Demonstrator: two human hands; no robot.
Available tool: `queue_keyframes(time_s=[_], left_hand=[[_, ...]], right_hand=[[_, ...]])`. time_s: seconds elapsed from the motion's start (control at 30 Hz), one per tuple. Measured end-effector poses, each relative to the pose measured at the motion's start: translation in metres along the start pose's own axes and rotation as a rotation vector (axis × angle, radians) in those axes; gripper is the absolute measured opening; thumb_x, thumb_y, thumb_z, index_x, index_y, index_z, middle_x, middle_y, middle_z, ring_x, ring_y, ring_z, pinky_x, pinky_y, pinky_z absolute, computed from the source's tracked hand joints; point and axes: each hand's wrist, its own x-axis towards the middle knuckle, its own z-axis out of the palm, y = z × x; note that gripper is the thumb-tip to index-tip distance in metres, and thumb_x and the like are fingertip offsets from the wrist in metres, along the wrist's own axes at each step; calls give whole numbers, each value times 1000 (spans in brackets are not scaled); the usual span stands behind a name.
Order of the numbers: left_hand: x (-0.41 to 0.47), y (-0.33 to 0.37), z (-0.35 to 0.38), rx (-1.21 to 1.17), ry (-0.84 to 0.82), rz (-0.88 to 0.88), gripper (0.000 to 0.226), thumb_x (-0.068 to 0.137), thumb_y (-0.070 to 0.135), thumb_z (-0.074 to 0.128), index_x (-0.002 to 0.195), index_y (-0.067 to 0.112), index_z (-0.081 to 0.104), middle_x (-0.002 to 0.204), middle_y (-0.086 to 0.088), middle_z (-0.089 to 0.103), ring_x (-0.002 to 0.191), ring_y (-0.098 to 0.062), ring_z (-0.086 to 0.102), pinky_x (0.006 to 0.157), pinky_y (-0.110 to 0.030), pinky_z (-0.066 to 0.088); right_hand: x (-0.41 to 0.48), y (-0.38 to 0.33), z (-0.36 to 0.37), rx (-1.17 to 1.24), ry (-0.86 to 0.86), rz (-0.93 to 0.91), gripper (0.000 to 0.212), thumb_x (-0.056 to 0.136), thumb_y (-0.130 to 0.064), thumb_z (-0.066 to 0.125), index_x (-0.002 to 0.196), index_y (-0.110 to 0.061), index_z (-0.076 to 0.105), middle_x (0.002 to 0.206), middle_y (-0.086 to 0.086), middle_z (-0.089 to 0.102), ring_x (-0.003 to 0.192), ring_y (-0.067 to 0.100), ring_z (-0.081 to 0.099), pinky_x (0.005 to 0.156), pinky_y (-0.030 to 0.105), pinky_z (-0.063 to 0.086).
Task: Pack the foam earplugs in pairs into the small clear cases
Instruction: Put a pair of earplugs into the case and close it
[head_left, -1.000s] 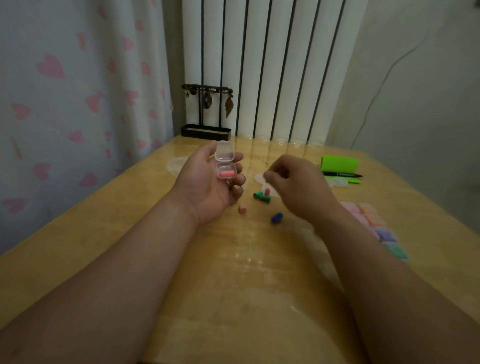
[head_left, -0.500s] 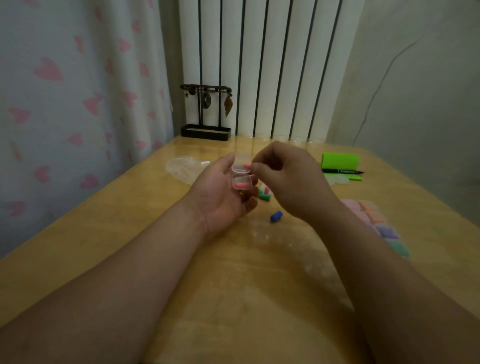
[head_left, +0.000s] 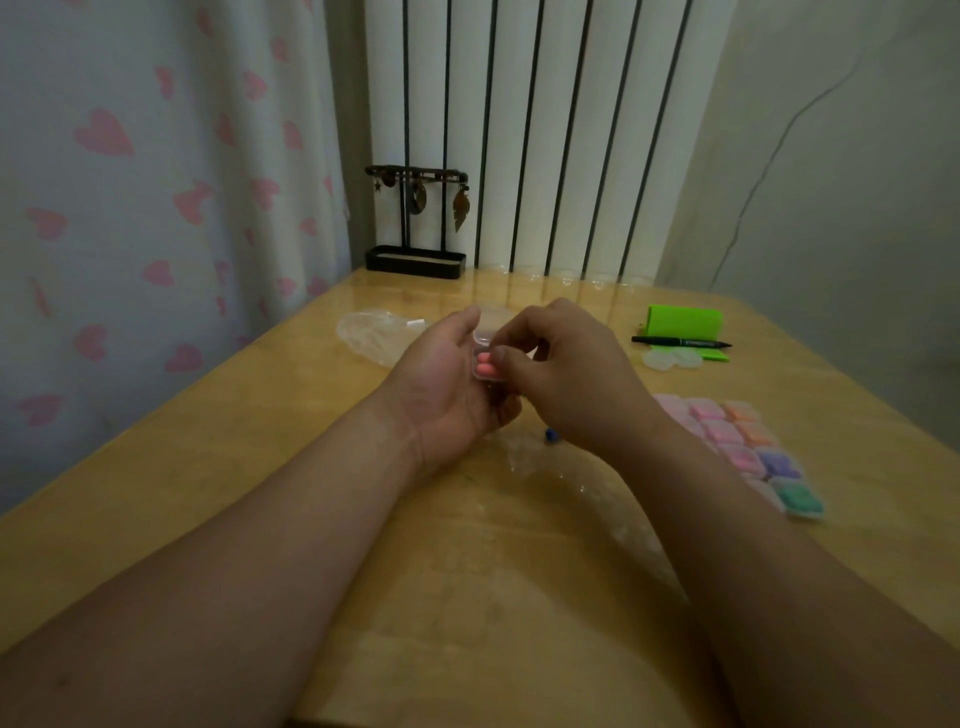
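My left hand (head_left: 441, 395) holds a small clear case (head_left: 485, 364) with its lid up, above the wooden table (head_left: 260, 467). Pink foam earplugs (head_left: 485, 369) lie inside the case. My right hand (head_left: 566, 374) is against the case, thumb and fingertips pinched at its right edge over the earplugs. Whether it still holds an earplug is hidden by the fingers. A blue earplug (head_left: 550, 435) peeks out on the table below my right hand. The other loose earplugs are hidden behind my hands.
Filled clear cases (head_left: 737, 441) with pink, orange, purple and green earplugs lie in rows at the right. A clear plastic bag (head_left: 371, 335) lies behind my left hand. A green box (head_left: 684, 322), a black pen (head_left: 680, 342) and a black jewellery stand (head_left: 415, 228) sit further back.
My right hand came from the loose earplugs on the table over to the case in my left hand and now pinches at it. A second pink earplug appears in the case.
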Motion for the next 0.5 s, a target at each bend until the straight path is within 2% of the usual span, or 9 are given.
queue_keyframes(time_s=[0.37, 0.5], left_hand=[[-3, 1, 3, 23, 47, 13, 64, 115, 54, 28, 143, 7, 61, 65, 1, 61, 57, -9, 57, 81, -31, 41], [-2, 3, 1, 36, 60, 11, 65, 114, 56, 30, 144, 8, 63, 81, -4, 65, 68, -13, 58, 75, -31, 45]], right_hand=[[-1, -2, 3, -11, 21, -3, 7, 101, -38, 68, 100, -32, 69, 100, -15, 53, 86, -1, 52, 69, 16, 35], [3, 1, -1, 90, 60, 27, 11, 104, -34, 62, 105, -27, 70, 98, -11, 61, 86, 2, 57, 71, 21, 43]])
